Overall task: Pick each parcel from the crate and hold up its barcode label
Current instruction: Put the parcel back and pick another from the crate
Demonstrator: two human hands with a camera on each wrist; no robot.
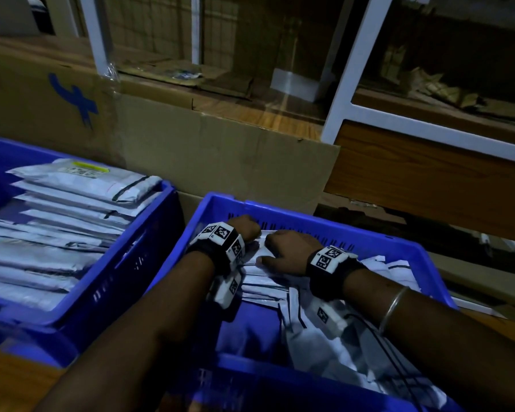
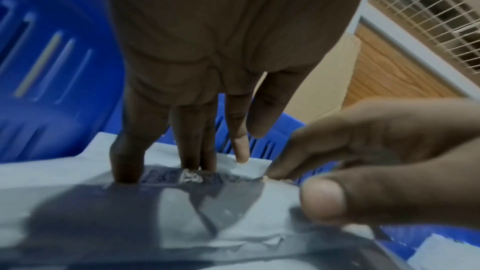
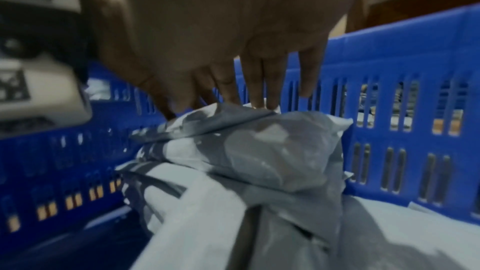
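Blue crate (image 1: 384,233), crumpled grey parcels (image 1: 381,266)

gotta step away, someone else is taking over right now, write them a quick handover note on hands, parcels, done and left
Left hand: fingers down on the far edge of the top parcel in the right crate; whether it grips is unclear.
Right hand: fingertips at the same parcel's edge; a grip cannot be confirmed.
That parcel lies in the crate, not lifted; no barcode label shown up.
More grey parcels are piled under it.
Left crate holds a neat row of stacked parcels.
Left: lift this one, show its label, then the rest.
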